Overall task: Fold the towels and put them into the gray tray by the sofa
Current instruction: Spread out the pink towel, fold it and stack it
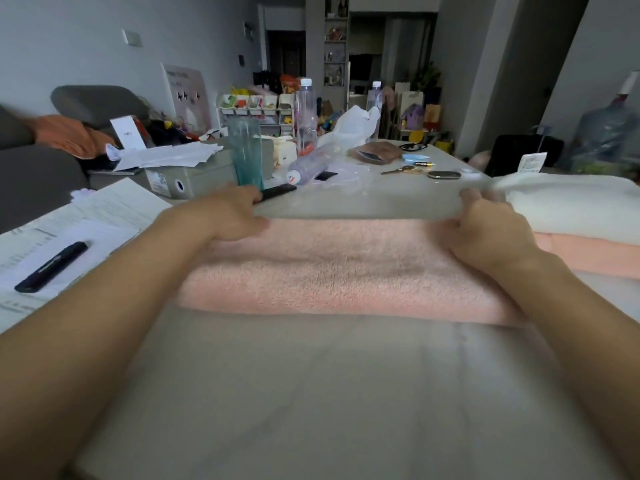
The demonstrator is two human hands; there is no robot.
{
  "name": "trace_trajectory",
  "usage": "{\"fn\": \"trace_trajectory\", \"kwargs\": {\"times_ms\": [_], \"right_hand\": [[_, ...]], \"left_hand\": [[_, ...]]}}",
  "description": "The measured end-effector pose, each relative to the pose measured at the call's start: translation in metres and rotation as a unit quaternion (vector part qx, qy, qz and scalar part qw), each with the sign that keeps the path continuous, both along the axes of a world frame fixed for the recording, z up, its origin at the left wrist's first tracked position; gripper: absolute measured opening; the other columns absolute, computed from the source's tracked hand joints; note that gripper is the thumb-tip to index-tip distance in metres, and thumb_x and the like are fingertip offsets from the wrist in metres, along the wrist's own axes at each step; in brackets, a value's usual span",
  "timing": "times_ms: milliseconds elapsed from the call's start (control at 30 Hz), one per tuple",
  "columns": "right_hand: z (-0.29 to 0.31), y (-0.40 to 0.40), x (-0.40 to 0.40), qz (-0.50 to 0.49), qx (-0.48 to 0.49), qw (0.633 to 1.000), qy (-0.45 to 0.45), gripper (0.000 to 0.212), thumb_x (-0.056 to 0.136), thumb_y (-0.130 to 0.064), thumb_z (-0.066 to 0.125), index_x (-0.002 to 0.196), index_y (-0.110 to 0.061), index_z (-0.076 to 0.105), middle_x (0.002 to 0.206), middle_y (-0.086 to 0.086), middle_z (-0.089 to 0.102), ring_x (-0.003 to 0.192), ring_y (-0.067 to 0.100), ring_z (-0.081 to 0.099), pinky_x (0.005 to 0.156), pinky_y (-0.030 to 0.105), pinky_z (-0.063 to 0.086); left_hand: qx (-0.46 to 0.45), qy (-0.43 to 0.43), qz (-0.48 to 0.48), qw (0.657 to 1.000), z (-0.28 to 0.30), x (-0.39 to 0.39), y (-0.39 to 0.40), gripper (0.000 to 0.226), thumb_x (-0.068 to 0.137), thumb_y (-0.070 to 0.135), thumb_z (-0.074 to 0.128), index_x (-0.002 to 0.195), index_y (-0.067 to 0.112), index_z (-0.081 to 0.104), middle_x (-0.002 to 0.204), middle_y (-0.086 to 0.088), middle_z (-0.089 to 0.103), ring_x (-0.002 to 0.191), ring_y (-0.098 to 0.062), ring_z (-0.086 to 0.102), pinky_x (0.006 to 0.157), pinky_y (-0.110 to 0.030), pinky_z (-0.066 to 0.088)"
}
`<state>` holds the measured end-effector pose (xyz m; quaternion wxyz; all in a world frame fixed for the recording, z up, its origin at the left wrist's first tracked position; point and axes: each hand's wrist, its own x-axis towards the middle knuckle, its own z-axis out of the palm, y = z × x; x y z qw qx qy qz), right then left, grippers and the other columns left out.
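A pink towel [343, 268] lies folded into a long strip across the middle of the table [311, 393]. My left hand [228, 213] grips the strip's far left corner, fingers curled over its edge. My right hand [488, 226] grips the far right corner the same way. A white towel [571, 206] lies on top of another pink towel [588, 252] in a stack at the right, just beyond my right hand. No gray tray is in view.
Papers with a black pen [52, 266] lie at the left. Behind the towel stand a teal cup [246, 152], a black remote [277, 192], a gray box [194, 174], bottles, keys and a plastic bag. A gray sofa [38, 174] stands at far left.
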<state>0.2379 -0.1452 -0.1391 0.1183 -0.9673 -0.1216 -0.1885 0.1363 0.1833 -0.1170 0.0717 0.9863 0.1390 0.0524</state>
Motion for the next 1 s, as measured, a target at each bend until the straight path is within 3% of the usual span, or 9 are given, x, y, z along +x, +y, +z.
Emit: {"fn": "trace_trajectory", "kwargs": {"times_ms": [67,133,200,300,433,667,800,900,1000], "right_hand": [[0.004,0.021,-0.02,0.084,-0.008,0.996,-0.024,0.06,0.096,-0.037,0.048,0.148,-0.009,0.036,0.154,0.016,0.037,0.14,0.034,0.034,0.114,0.047,0.024],[0.0,0.051,-0.043,0.209,0.04,0.976,0.043,0.063,0.1,-0.04,0.042,0.154,-0.011,0.028,0.162,0.01,0.025,0.148,0.025,0.023,0.119,0.037,0.013],[-0.013,0.075,-0.057,0.277,0.029,0.951,0.137,0.062,0.102,-0.045,0.031,0.156,-0.016,0.022,0.165,0.006,0.017,0.151,0.018,0.014,0.123,0.034,0.009],[-0.023,0.076,-0.051,0.244,-0.071,0.948,0.192,0.068,0.099,-0.059,0.012,0.158,-0.025,0.008,0.167,-0.003,0.003,0.152,0.013,0.0,0.123,0.039,0.002],[-0.024,0.041,-0.025,0.158,-0.117,0.958,0.21,0.083,0.09,-0.074,0.007,0.158,-0.027,-0.001,0.166,-0.003,-0.008,0.152,0.015,-0.008,0.121,0.04,-0.003],[-0.028,0.001,0.0,0.065,-0.128,0.968,0.208,0.087,0.089,-0.076,0.008,0.158,-0.023,0.0,0.167,0.0,-0.006,0.152,0.019,-0.007,0.121,0.042,0.0],[-0.022,-0.001,-0.006,0.022,-0.121,0.977,0.173,0.081,0.095,-0.064,0.019,0.157,-0.012,0.012,0.166,0.008,0.006,0.153,0.026,0.002,0.122,0.047,0.004],[-0.011,0.024,-0.029,0.113,-0.093,0.988,0.046,0.076,0.096,-0.057,0.025,0.155,-0.01,0.019,0.166,0.009,0.012,0.152,0.025,0.005,0.122,0.051,0.0],[-0.012,0.062,-0.063,0.265,-0.028,0.96,0.087,0.086,0.09,-0.07,0.02,0.158,-0.019,0.009,0.167,0.0,0.003,0.152,0.016,-0.001,0.12,0.04,-0.002]], "left_hand": [[-0.016,-0.027,-0.092,0.995,0.0,-0.007,-0.038,0.063,0.095,0.055,0.043,0.15,0.026,0.034,0.151,-0.007,0.039,0.131,-0.025,0.044,0.101,-0.034,0.035],[-0.027,-0.02,-0.191,0.981,-0.016,-0.014,-0.081,0.066,0.094,0.06,0.024,0.15,0.027,0.033,0.15,-0.004,0.039,0.131,-0.02,0.042,0.107,-0.035,0.033],[0.032,0.026,-0.22,0.975,-0.036,-0.015,-0.104,0.065,0.095,0.05,0.016,0.153,0.023,0.027,0.158,-0.005,0.03,0.142,-0.024,0.03,0.118,-0.046,0.025],[0.029,0.078,-0.17,0.982,-0.045,-0.011,-0.091,0.061,0.1,0.054,0.014,0.157,0.036,0.002,0.167,0.007,-0.006,0.153,-0.016,-0.006,0.123,-0.044,-0.001],[0.015,0.118,-0.131,0.984,-0.046,-0.02,-0.052,0.078,0.081,0.083,0.003,0.151,0.052,-0.009,0.162,0.016,-0.02,0.149,-0.01,-0.02,0.12,-0.041,-0.009],[0.013,0.105,-0.08,0.991,-0.049,-0.046,-0.012,0.092,0.067,0.092,-0.01,0.149,0.052,-0.013,0.162,0.015,-0.021,0.149,-0.011,-0.019,0.121,-0.043,-0.007],[0.057,0.141,0.002,0.988,-0.038,-0.054,0.001,0.079,0.086,0.077,-0.001,0.155,0.04,-0.007,0.166,0.003,-0.015,0.152,-0.022,-0.01,0.123,-0.051,0.001],[0.153,0.061,-0.007,0.986,-0.025,-0.048,-0.025,0.062,0.101,0.056,0.013,0.157,0.031,0.008,0.167,-0.003,-0.003,0.153,-0.026,-0.001,0.122,-0.054,0.004],[0.056,-0.016,-0.117,0.991,-0.032,-0.051,-0.071,0.057,0.102,0.055,0.014,0.156,0.037,0.011,0.167,0.001,0.006,0.153,-0.019,0.007,0.121,-0.044,0.007]]}}
